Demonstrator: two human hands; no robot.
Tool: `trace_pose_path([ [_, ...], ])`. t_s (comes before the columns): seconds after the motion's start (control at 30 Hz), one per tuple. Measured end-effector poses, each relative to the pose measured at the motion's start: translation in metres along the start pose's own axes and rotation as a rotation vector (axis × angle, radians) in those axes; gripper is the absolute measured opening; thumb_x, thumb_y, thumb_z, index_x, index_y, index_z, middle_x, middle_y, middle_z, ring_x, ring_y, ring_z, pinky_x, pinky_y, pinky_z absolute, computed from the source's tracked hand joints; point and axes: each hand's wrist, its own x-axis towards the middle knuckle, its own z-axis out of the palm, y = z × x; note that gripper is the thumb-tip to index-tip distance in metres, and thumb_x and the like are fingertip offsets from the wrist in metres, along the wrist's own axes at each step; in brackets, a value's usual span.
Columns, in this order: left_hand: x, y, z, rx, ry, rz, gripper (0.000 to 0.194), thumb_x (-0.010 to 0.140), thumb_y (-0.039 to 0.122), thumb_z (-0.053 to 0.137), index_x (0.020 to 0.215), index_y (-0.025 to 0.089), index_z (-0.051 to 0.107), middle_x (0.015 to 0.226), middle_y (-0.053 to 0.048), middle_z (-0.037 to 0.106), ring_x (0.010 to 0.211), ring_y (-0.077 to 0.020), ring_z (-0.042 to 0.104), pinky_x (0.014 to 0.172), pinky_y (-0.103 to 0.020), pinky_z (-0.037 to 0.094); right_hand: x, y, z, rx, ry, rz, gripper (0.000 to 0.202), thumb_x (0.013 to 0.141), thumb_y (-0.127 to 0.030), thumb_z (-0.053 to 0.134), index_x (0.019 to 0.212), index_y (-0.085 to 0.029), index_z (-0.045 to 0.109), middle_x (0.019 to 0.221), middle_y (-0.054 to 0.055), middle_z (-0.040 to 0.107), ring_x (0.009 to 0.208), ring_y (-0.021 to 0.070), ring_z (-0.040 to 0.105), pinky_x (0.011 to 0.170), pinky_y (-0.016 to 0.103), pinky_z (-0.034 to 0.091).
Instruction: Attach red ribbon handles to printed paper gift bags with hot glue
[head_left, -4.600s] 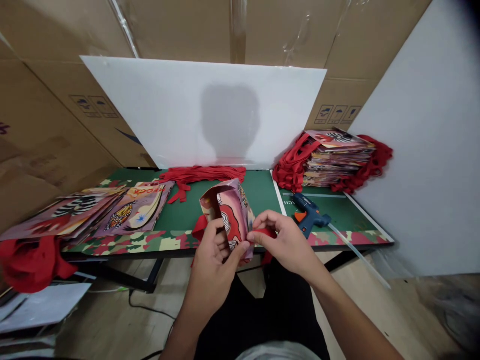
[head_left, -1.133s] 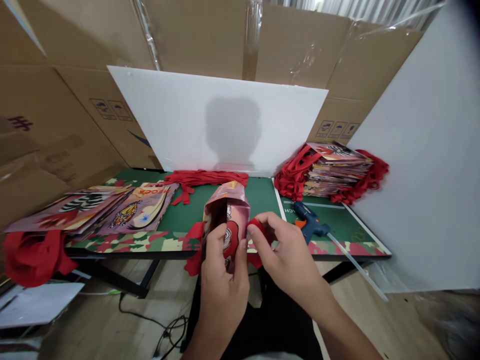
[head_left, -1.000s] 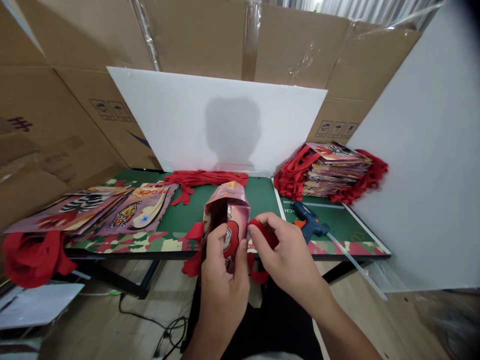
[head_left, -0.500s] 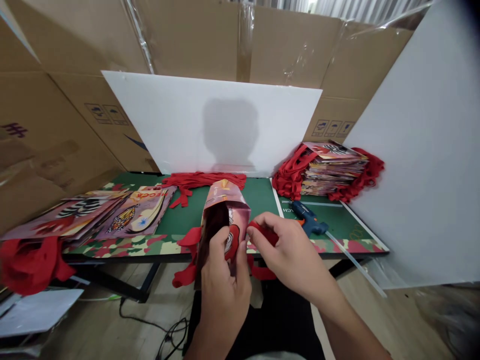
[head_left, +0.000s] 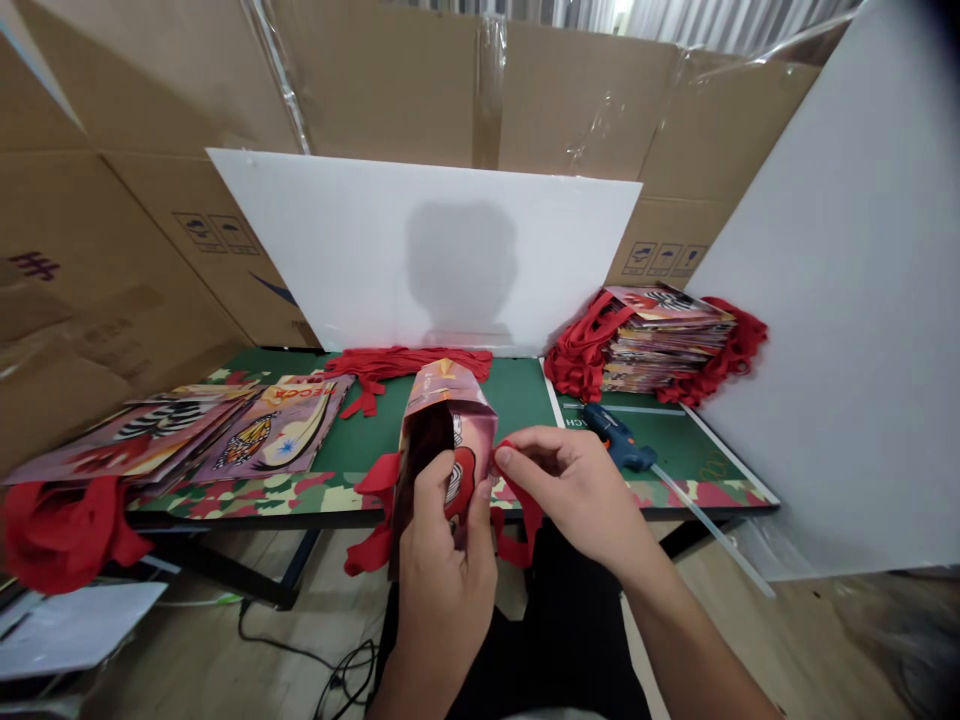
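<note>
A printed paper bag (head_left: 448, 392) with pink and purple artwork is held tilted over the table's front edge, its dark opening facing me. My left hand (head_left: 448, 565) grips its near side, thumb and fingers closed on the wall. Close to the bag's right edge, my right hand (head_left: 574, 485) pinches a red ribbon (head_left: 531, 510) between thumb and forefinger. The ribbon's loop hangs below those fingers. Another red ribbon (head_left: 375, 515) sticks out from the bag's left side. Whether the pinched end touches the bag is hidden by the fingertips.
A blue glue gun (head_left: 616, 437) with a long clear glue stick (head_left: 712, 530) lies to the right. Behind it stands a stack of bags (head_left: 667, 345) with red ribbons. Flat bags (head_left: 277, 430) lie on the left; loose red ribbons (head_left: 420, 360) lie at the back. Cardboard (head_left: 390, 80) walls surround the table.
My right hand has shifted slightly and its fingers have opened out a little, so more of the red ribbon loop shows beneath them. My left hand still holds the bag almost in place.
</note>
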Motion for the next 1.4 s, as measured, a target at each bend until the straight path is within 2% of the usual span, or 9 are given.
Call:
trace_pose_path([
  [0.27, -0.001, 0.000, -0.002, 0.039, 0.002, 0.054, 0.030, 0.106, 0.029, 0.062, 0.135, 0.027, 0.058, 0.115, -0.004, 0.075, 0.103, -0.0204, 0.076, 0.086, -0.031, 0.061, -0.001, -0.018, -0.008, -0.178, -0.028, -0.018, 0.027, 0.102, -0.034, 0.064, 0.084, -0.019, 0.079, 0.078, 0.000, 0.074, 0.068, 0.0155, 0.059, 0.062, 0.026, 0.044],
  [0.4, -0.003, -0.004, 0.000, 0.041, -0.004, 0.050, 0.032, 0.106, 0.030, 0.062, 0.137, 0.027, 0.057, 0.119, -0.006, 0.075, 0.109, -0.0229, 0.076, 0.090, -0.034, 0.062, 0.008, -0.014, -0.015, -0.126, -0.091, 0.035, 0.027, 0.099, -0.038, 0.068, 0.085, -0.018, 0.079, 0.071, -0.002, 0.068, 0.060, 0.0123, 0.049, 0.056, 0.024, 0.036],
  [0.53, -0.004, -0.006, 0.002, -0.001, -0.006, 0.028, 0.030, 0.107, 0.032, 0.061, 0.136, 0.026, 0.056, 0.115, -0.006, 0.075, 0.103, -0.0220, 0.077, 0.086, -0.034, 0.062, 0.009, -0.009, -0.018, -0.103, -0.133, 0.043, 0.026, 0.099, -0.036, 0.067, 0.085, -0.017, 0.078, 0.067, -0.004, 0.063, 0.059, 0.0112, 0.045, 0.055, 0.024, 0.034],
  [0.67, -0.003, -0.005, 0.001, -0.005, 0.002, 0.010, 0.031, 0.106, 0.033, 0.063, 0.135, 0.025, 0.057, 0.113, -0.006, 0.075, 0.102, -0.0208, 0.076, 0.084, -0.031, 0.061, 0.003, -0.013, -0.019, -0.170, -0.141, -0.018, 0.030, 0.102, -0.034, 0.061, 0.082, -0.019, 0.079, 0.071, -0.003, 0.066, 0.061, 0.0130, 0.051, 0.057, 0.025, 0.037],
  [0.83, -0.003, -0.005, 0.000, -0.072, -0.045, -0.091, 0.032, 0.106, 0.038, 0.062, 0.135, 0.026, 0.054, 0.113, -0.006, 0.074, 0.101, -0.0202, 0.075, 0.080, -0.028, 0.061, -0.002, -0.021, -0.019, -0.226, -0.066, -0.047, 0.021, 0.102, -0.032, 0.064, 0.094, -0.022, 0.081, 0.090, 0.000, 0.080, 0.076, 0.0176, 0.068, 0.063, 0.026, 0.048],
  [0.93, -0.004, -0.004, 0.000, -0.091, -0.067, -0.129, 0.033, 0.106, 0.040, 0.061, 0.136, 0.026, 0.053, 0.117, -0.006, 0.074, 0.106, -0.0214, 0.074, 0.086, -0.031, 0.060, -0.003, -0.023, -0.016, -0.239, 0.008, -0.071, 0.014, 0.102, -0.027, 0.066, 0.110, -0.024, 0.077, 0.090, -0.002, 0.081, 0.077, 0.0169, 0.071, 0.067, 0.026, 0.049],
  [1.03, -0.003, -0.002, 0.000, -0.102, -0.081, -0.143, 0.035, 0.106, 0.043, 0.062, 0.134, 0.026, 0.053, 0.119, -0.008, 0.072, 0.107, -0.0225, 0.074, 0.087, -0.033, 0.060, -0.008, -0.024, -0.013, -0.315, 0.082, -0.133, 0.018, 0.102, -0.024, 0.065, 0.119, -0.026, 0.070, 0.086, -0.004, 0.080, 0.071, 0.0164, 0.069, 0.062, 0.026, 0.045],
  [1.23, -0.003, -0.003, -0.001, -0.157, -0.100, -0.153, 0.035, 0.106, 0.044, 0.062, 0.135, 0.026, 0.052, 0.122, -0.008, 0.071, 0.108, -0.0218, 0.073, 0.090, -0.033, 0.059, -0.017, -0.023, -0.008, -0.510, 0.212, -0.271, 0.019, 0.103, -0.021, 0.064, 0.121, -0.028, 0.064, 0.092, -0.003, 0.079, 0.077, 0.0196, 0.071, 0.069, 0.030, 0.046],
  [1.4, -0.005, -0.003, 0.001, -0.172, -0.072, -0.151, 0.034, 0.105, 0.043, 0.064, 0.133, 0.025, 0.053, 0.121, -0.009, 0.071, 0.108, -0.0213, 0.072, 0.091, -0.033, 0.059, -0.018, -0.017, -0.005, -0.514, 0.233, -0.315, 0.017, 0.104, -0.019, 0.062, 0.118, -0.028, 0.060, 0.101, -0.002, 0.079, 0.090, 0.0206, 0.076, 0.078, 0.030, 0.051],
])
